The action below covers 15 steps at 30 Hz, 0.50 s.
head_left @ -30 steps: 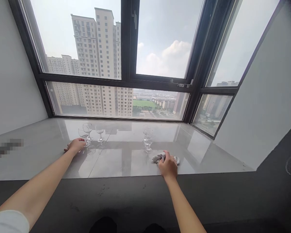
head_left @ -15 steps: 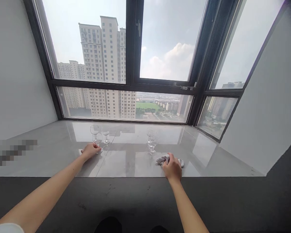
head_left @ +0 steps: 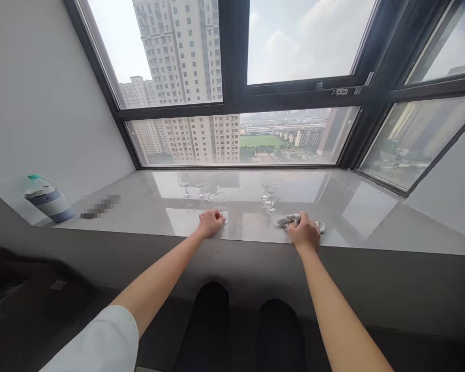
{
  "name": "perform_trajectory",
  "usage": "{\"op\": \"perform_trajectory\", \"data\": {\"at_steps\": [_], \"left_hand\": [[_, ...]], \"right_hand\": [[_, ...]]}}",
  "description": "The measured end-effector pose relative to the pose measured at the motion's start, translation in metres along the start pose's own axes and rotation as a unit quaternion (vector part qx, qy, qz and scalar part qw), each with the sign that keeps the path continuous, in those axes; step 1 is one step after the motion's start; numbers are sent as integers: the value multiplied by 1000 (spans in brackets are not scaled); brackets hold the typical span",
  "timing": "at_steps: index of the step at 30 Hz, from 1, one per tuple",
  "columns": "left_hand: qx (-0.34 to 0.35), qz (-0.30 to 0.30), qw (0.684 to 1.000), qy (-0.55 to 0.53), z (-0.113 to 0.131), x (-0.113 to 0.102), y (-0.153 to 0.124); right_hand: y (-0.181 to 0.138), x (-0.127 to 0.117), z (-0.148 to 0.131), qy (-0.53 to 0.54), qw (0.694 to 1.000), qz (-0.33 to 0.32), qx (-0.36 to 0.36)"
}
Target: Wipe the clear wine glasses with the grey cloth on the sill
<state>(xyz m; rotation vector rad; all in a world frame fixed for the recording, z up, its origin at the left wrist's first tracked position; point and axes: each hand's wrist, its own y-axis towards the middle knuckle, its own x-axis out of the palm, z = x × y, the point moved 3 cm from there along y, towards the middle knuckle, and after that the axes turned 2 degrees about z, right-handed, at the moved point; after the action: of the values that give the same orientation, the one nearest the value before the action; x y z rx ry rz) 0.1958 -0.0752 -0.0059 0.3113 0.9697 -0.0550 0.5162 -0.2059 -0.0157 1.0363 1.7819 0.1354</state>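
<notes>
My left hand (head_left: 211, 223) is closed on the stem or foot of a clear stemmed glass (head_left: 219, 198), which is hard to see against the pale sill. Two similar glasses, a left one (head_left: 183, 181) and a right one (head_left: 199, 181), stand upright behind it. My right hand (head_left: 304, 233) is wrapped over a crumpled grey cloth (head_left: 288, 221) lying on the sill near its front edge. Just behind the cloth, several more stemmed glasses (head_left: 273, 194) stand close together, overlapping in view.
The glossy tiled windowsill (head_left: 139, 219) reflects the panes and ends in a front edge before my knees. A dark window frame (head_left: 232, 106) rises behind it. At the far left a bottle with a green cap (head_left: 48, 199) leans by the wall, near a blurred-out patch.
My left hand has brought its glass nearer and rightwards, away from the two others. The right hand still grips the cloth. My view has tilted down, bringing the bottle and my knees into sight.
</notes>
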Motion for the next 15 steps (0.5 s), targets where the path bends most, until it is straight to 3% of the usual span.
{"op": "perform_trajectory", "data": {"at_steps": [6, 15], "left_hand": [[38, 20, 997, 64, 4, 1, -3], [50, 10, 996, 70, 13, -3, -8]], "right_hand": [[0, 2, 3, 6, 1000, 10, 4], [1, 9, 9, -3, 1000, 7, -4]]}}
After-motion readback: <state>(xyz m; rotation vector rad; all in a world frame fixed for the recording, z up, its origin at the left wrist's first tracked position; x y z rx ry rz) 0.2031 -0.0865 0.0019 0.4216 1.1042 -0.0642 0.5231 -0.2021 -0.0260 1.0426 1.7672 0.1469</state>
